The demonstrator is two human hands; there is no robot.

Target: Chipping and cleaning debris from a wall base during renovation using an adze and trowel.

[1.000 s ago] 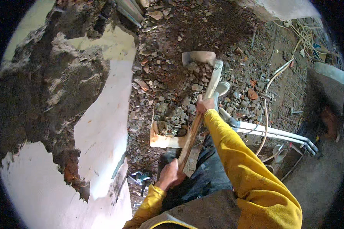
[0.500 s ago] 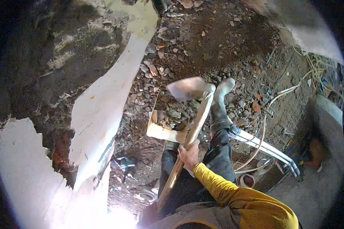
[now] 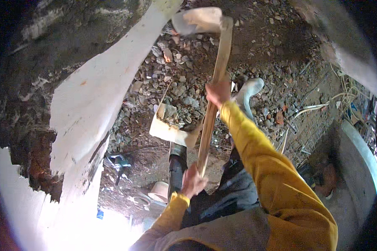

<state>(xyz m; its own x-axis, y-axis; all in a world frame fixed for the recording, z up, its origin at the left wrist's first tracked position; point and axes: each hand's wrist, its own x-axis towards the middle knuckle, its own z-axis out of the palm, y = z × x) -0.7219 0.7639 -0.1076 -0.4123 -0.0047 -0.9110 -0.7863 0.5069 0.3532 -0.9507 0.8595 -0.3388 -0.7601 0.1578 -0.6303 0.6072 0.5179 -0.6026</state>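
Both my hands grip the wooden handle of a hoe (image 3: 211, 121). My left hand (image 3: 192, 180) is closed round the handle's lower end, close to my legs. Farther up the shaft, my right hand (image 3: 219, 90) is wrapped round it. The hoe's broad metal blade (image 3: 199, 21) is at the far end, over rubble and dark soil, slightly blurred; whether it touches the ground I cannot tell. Below the blade, between my feet, lies a pale open container (image 3: 171, 133) with broken stones in and around it. My right boot (image 3: 251, 88) stands right of the handle.
A wall with broken plaster (image 3: 88, 92) rises at the left. Loose rubble (image 3: 180, 90) covers the ground ahead. Cables (image 3: 347, 94) and a wire mesh (image 3: 312, 129) lie at the right. A pale bucket (image 3: 158, 191) sits near my left leg. Bright light glares at lower left.
The hoe has swung away from me, its blade now farther ahead. My right hand has moved forward with the handle. My left hand, hidden before, now shows on the lower handle.
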